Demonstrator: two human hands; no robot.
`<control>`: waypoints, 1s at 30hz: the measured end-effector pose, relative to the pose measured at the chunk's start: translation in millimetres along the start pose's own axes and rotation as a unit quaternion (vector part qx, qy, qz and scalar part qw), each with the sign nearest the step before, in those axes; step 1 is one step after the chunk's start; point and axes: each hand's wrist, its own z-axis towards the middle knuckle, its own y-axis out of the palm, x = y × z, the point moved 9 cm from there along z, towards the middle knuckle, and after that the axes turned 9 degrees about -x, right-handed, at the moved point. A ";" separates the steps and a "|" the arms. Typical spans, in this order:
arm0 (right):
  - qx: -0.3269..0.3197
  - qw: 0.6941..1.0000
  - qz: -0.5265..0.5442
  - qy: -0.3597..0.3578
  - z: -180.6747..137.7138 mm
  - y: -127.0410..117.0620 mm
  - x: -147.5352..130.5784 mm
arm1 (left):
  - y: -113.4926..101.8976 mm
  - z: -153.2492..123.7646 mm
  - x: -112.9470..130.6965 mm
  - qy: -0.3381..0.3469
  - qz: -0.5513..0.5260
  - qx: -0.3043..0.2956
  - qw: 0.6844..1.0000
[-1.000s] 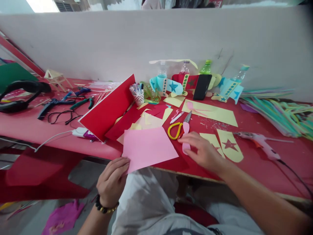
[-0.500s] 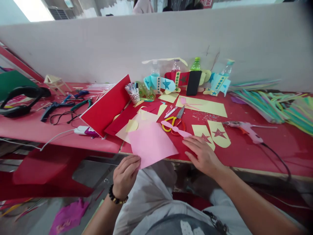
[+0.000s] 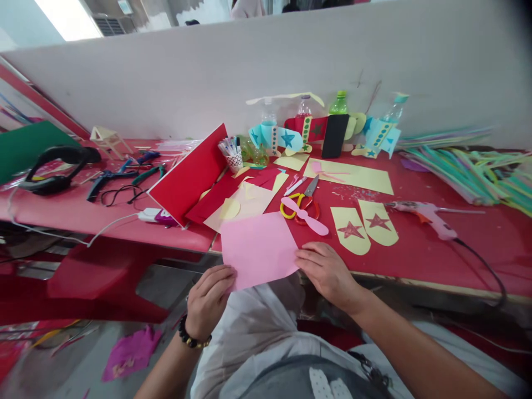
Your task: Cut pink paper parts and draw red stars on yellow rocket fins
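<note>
In the head view, the left hand (image 3: 209, 302) and right hand (image 3: 326, 274) are apart, with a pink paper sheet (image 3: 258, 250) between them at the table's front edge, lower middle of the frame. The left hand pinches its lower left corner; the right lies flat against its lower right corner. Just above lie a pink paper cut-out (image 3: 305, 217) and yellow-handled scissors (image 3: 287, 208) on the red table (image 3: 457, 249).

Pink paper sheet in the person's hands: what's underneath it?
The pink paper sheet, with the left hand and right hand at its edges, overlaps a pale yellow paper and the red tabletop. Anything else directly beneath it is covered and cannot be seen.
</note>
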 end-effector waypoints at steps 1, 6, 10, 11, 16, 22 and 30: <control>0.008 1.000 -0.003 -0.003 -1.0 -2.8 -0.9 | 1.2 -0.2 -0.6 0.002 -0.001 -0.001 1.000; 0.013 1.000 -0.019 -0.003 -13.1 -17.6 -4.5 | 12.5 5.3 4.4 0.021 -0.029 -0.002 0.999; 0.020 0.999 -0.049 -0.004 -29.5 -26.8 -12.5 | 17.9 7.4 15.9 0.034 -0.051 -0.013 0.998; 0.026 0.998 -0.061 -0.006 -33.5 -29.7 -15.5 | 17.1 7.4 19.1 0.038 -0.056 -0.013 0.998; 0.087 0.994 -0.073 -0.003 -44.2 -59.1 -28.8 | -0.6 13.5 29.9 0.067 -0.065 0.048 0.995; 0.120 0.992 -0.036 0.008 -41.7 -65.9 -16.8 | 13.1 40.7 18.2 0.094 -0.036 0.032 0.994; 0.070 0.995 0.013 0.075 -44.2 -23.3 24.2 | 47.7 54.3 -3.9 0.063 -0.039 -0.086 0.994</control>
